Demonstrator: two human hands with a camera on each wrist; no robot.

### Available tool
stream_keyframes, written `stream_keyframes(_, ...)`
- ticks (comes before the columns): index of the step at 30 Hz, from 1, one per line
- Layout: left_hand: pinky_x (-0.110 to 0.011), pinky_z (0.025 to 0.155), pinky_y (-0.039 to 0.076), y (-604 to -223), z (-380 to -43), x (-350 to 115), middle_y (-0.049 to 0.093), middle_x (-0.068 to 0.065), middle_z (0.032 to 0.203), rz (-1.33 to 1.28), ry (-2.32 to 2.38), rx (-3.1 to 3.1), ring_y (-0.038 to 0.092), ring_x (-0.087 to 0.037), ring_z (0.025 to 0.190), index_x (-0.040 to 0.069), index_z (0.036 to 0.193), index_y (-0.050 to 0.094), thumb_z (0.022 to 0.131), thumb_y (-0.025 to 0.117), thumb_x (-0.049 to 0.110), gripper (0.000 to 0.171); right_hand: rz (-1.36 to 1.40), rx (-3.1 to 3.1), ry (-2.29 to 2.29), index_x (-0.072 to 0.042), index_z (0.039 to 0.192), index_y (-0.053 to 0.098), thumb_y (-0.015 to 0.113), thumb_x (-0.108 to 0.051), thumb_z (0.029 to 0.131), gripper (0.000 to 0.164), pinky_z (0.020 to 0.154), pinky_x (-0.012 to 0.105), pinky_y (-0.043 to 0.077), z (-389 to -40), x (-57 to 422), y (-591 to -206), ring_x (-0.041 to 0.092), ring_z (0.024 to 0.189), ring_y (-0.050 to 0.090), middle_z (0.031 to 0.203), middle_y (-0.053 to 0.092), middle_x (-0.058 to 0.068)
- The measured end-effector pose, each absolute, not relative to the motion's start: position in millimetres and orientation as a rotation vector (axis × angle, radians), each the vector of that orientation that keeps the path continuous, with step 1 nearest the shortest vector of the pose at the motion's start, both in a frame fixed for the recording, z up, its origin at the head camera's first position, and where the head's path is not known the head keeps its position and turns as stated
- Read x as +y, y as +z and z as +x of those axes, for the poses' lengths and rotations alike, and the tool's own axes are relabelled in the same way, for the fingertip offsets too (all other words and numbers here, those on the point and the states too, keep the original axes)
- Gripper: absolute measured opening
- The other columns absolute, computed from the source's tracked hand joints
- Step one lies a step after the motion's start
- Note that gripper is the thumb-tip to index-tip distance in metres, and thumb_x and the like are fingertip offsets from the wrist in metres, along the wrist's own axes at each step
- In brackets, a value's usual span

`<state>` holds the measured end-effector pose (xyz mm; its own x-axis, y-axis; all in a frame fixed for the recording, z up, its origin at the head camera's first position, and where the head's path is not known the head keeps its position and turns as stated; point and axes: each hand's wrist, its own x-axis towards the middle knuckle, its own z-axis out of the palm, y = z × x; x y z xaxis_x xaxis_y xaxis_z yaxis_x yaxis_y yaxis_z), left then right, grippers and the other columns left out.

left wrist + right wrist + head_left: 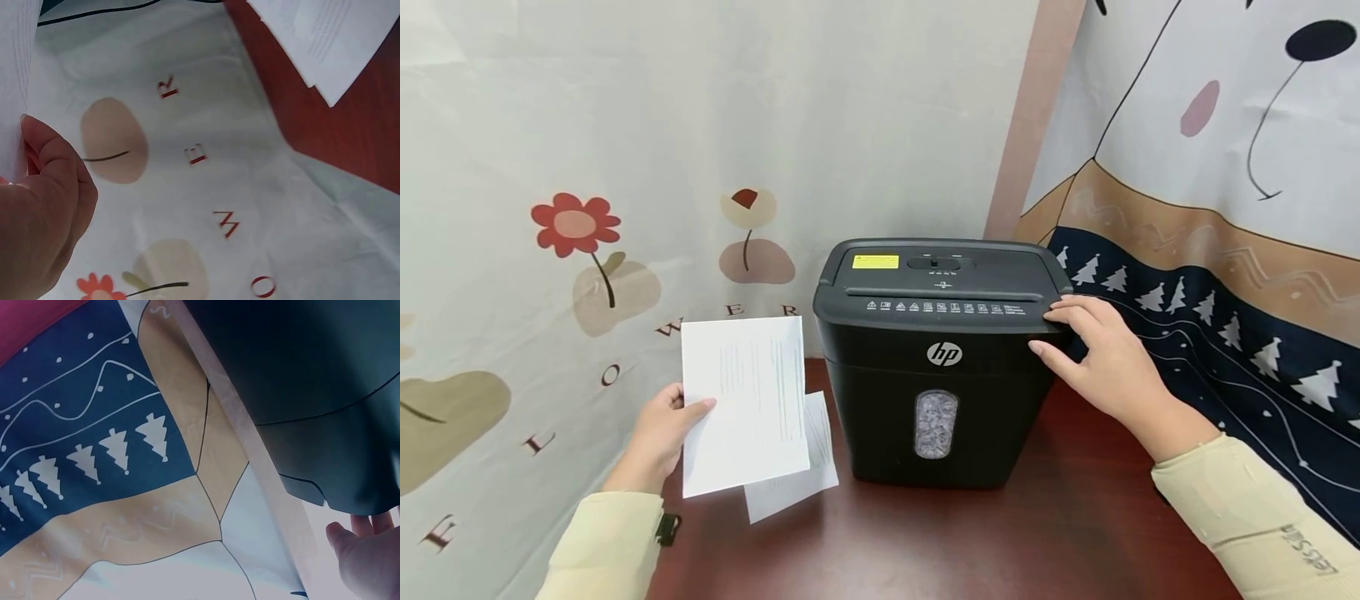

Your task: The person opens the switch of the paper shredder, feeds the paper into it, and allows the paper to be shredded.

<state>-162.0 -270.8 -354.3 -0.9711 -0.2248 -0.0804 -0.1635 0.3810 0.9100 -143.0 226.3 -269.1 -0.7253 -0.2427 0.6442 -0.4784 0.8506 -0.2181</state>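
My left hand (658, 433) pinches a printed sheet of paper (743, 392) by its left edge, thumb on the near face. In the left wrist view, part of that sheet (14, 81) shows at the left with the fingers behind it. A black HP paper shredder (880, 400) stands upright on the table, its feed slot across the top and paper shreds behind its small front window (936, 425). The right hand (1105, 354) rests with extended fingers on the lid's front right corner. From the right wrist, the fingertips (337, 532) meet the edge of the shredder's top.
More printed paper (790, 492) lies on the dark red table (895, 550), left of the shredder and partly behind the held sheet. A pale curtain (880, 117) with flower prints hangs behind. At the right is a patterned cloth (1225, 333) with white trees.
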Motion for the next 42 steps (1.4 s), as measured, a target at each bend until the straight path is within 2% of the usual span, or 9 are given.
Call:
stream_keyframes(5, -0.023, 0.067, 0.048, -338.7, -151.3, -272.0, 0.048, -0.018, 0.117, 0.267, -1.730, -2.507, 0.054, -0.003, 0.079, -0.007, 0.125, 0.034, 0.088, 0.057, 0.020, 0.051, 0.513, -2.436, 0.523, -0.005, 0.106, 0.060, 0.069, -0.025, 0.078, 0.034, 0.090, 0.049, 0.038, -141.1, 224.1, -266.3, 0.029, 0.115, 0.040, 0.121, 0.049, 0.013)
stream_keyframes(11, -0.024, 0.066, 0.049, -321.2, -138.8, -271.0, 0.055, 0.009, 0.094, 0.175, -1.818, -2.402, 0.057, -0.003, 0.077, -0.006, 0.121, 0.036, 0.085, 0.061, 0.019, 0.050, 0.512, -2.457, 0.520, -0.005, 0.106, 0.060, 0.068, -0.024, 0.079, 0.034, 0.091, 0.049, 0.037, -140.6, 224.1, -264.9, 0.030, 0.114, 0.039, 0.121, 0.048, 0.014)
stream_keyframes(14, -0.023, 0.064, 0.050, -310.7, -133.4, -269.1, 0.055, 0.015, 0.088, 0.120, -1.851, -2.337, 0.058, -0.004, 0.076, -0.003, 0.116, 0.040, 0.084, 0.063, 0.017, 0.043, 0.510, -2.463, 0.513, -0.004, 0.107, 0.060, 0.067, -0.023, 0.079, 0.034, 0.091, 0.050, 0.036, -139.7, 223.8, -261.6, 0.030, 0.115, 0.039, 0.121, 0.048, 0.014)
stream_keyframes(20, -0.023, 0.065, 0.050, -288.7, -127.9, -257.1, 0.057, 0.008, 0.093, -0.040, -1.938, -2.234, 0.059, -0.007, 0.079, 0.005, 0.111, 0.044, 0.083, 0.064, 0.018, 0.036, 0.514, -2.451, 0.509, -0.004, 0.108, 0.059, 0.066, -0.023, 0.080, 0.034, 0.090, 0.053, 0.035, -133.7, 227.2, -252.8, 0.032, 0.116, 0.037, 0.123, 0.047, 0.015)
stream_keyframes(27, -0.022, 0.065, 0.049, -271.7, -121.5, -239.5, 0.058, 0.001, 0.095, -0.172, -2.075, -2.049, 0.060, -0.009, 0.080, 0.009, 0.108, 0.046, 0.083, 0.064, 0.011, 0.031, 0.537, -2.431, 0.508, -0.003, 0.107, 0.059, 0.064, -0.022, 0.082, 0.032, 0.093, 0.053, 0.033, -130.4, 226.8, -245.8, 0.033, 0.116, 0.037, 0.122, 0.047, 0.015)
stream_keyframes(36, -0.025, 0.068, 0.051, -251.6, -110.8, -216.5, 0.059, -0.002, 0.101, -0.273, -2.186, -1.884, 0.062, -0.013, 0.085, 0.006, 0.112, 0.047, 0.083, 0.061, 0.006, 0.032, 0.614, -2.363, 0.524, -0.002, 0.107, 0.058, 0.067, -0.018, 0.079, 0.033, 0.103, 0.049, 0.022, -127.0, 216.3, -232.4, 0.033, 0.119, 0.036, 0.122, 0.048, 0.016)
stream_keyframes(39, -0.025, 0.069, 0.051, -245.5, -107.7, -208.0, 0.061, -0.003, 0.102, -0.308, -2.183, -1.857, 0.062, -0.014, 0.087, 0.005, 0.113, 0.048, 0.084, 0.060, 0.005, 0.032, 0.647, -2.339, 0.536, -0.003, 0.108, 0.058, 0.068, -0.016, 0.078, 0.035, 0.104, 0.048, 0.022, -125.8, 210.7, -227.0, 0.031, 0.120, 0.036, 0.122, 0.049, 0.015)
stream_keyframes(42, -0.025, 0.069, 0.051, -239.9, -105.7, -199.6, 0.061, -0.003, 0.103, -0.332, -2.171, -1.848, 0.062, -0.015, 0.087, 0.005, 0.114, 0.049, 0.084, 0.060, 0.005, 0.032, 0.666, -2.328, 0.544, -0.005, 0.110, 0.058, 0.069, -0.016, 0.077, 0.037, 0.101, 0.048, 0.026, -124.7, 204.0, -221.3, 0.030, 0.121, 0.037, 0.123, 0.049, 0.014)
